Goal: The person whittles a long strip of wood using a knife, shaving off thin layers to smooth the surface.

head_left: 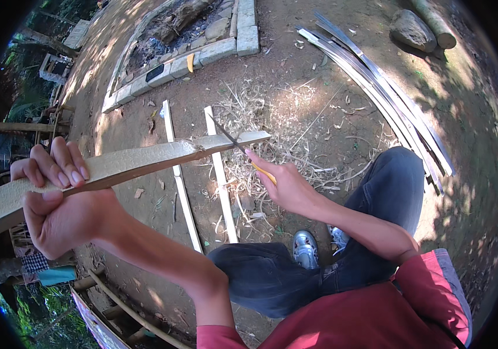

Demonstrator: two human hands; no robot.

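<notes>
Now, our left hand (65,200) grips wooden strip (138,160) at broader part, fingers curled over upper face, thumb at front edge. Strip held above ground (144,218), long axis slanting from lower left to narrow end at upper right. Our right hand (288,185) closed on yellow handle (265,173) of knife (235,141), just below narrow end, nearer it than left. Blade lies across long axis, between rough notch (197,150) and narrow end; whether edge touches wood, we cannot tell. Pale shavings (249,107) on ground.
</notes>
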